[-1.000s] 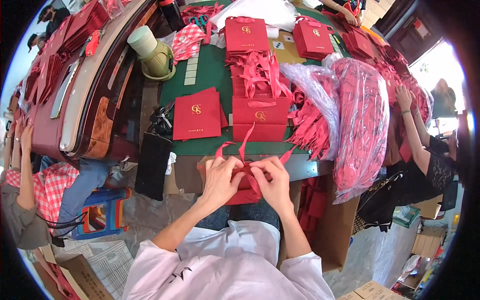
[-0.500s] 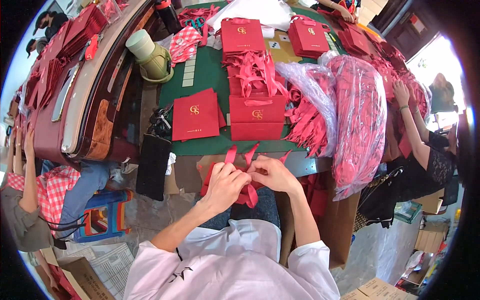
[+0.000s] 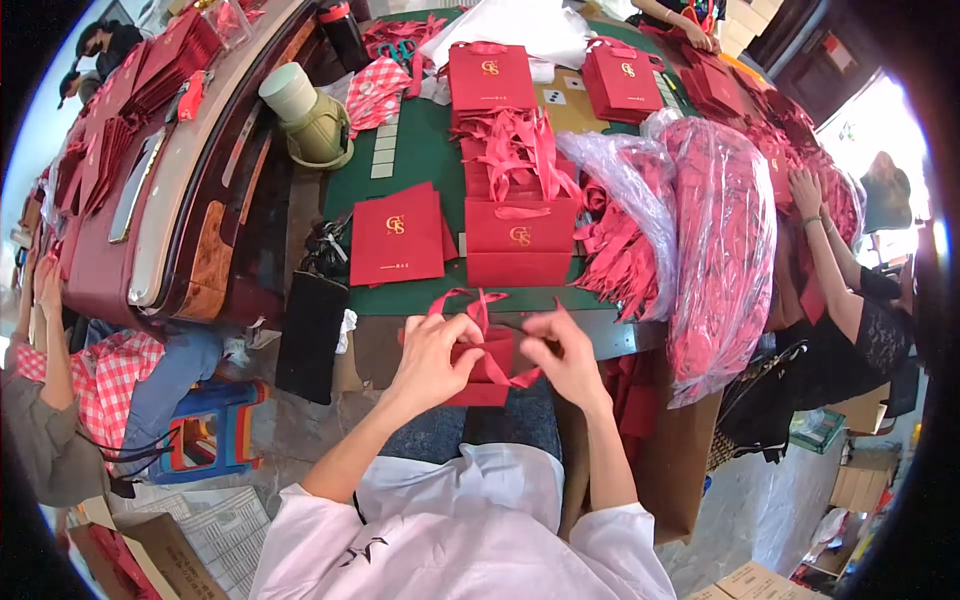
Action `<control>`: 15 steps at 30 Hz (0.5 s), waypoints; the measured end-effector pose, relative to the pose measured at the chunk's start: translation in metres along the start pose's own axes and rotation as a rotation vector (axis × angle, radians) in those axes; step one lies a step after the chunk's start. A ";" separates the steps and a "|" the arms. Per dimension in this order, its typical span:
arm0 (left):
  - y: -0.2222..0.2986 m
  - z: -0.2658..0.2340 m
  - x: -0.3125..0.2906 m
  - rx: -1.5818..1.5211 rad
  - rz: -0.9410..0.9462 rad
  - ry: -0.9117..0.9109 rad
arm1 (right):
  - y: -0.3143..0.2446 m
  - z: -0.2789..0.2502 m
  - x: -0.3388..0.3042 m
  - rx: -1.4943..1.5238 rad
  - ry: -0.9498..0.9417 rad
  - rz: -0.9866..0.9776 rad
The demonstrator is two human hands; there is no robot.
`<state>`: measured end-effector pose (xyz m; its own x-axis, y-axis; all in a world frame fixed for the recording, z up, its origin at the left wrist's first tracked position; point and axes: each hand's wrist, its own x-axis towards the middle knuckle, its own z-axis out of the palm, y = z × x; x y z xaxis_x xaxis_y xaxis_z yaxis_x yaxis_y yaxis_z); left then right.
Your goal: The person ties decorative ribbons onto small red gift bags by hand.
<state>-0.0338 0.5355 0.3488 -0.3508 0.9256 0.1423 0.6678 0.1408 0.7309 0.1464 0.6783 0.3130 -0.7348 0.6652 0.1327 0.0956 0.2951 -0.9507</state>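
A small red paper gift bag (image 3: 492, 362) is in front of me at the table's near edge, over my lap. Loose red ribbon (image 3: 482, 308) rises and loops from it. My left hand (image 3: 437, 358) is closed at the bag's left side, its bent fingers and thumb on the ribbon; the exact grip is partly hidden. Off the bag's right side, my right hand (image 3: 563, 357) is slightly blurred, with thumb and fingers curved and apart. A ribbon end (image 3: 525, 379) trails below its thumb.
Flat red bags (image 3: 397, 235) lie ahead on the green tabletop (image 3: 385, 298), beside a row of ribboned bags (image 3: 520, 240). Plastic-wrapped ribbon bundles (image 3: 715, 260) stand to the right. A green flask (image 3: 312, 125) is at the far left. Co-workers sit on both sides.
My hands, close together over the ribbon before, have drawn apart, the right one moving right. The bag's opening and ribbon loops now show between them.
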 end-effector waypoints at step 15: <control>-0.008 0.036 0.014 0.059 0.099 0.293 | -0.037 0.020 -0.015 0.519 0.040 0.412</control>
<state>-0.0207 0.5599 0.3210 -0.4507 0.7965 0.4031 0.7419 0.0831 0.6654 0.1404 0.6434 0.3406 -0.6807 0.6811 -0.2697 0.0200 -0.3508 -0.9362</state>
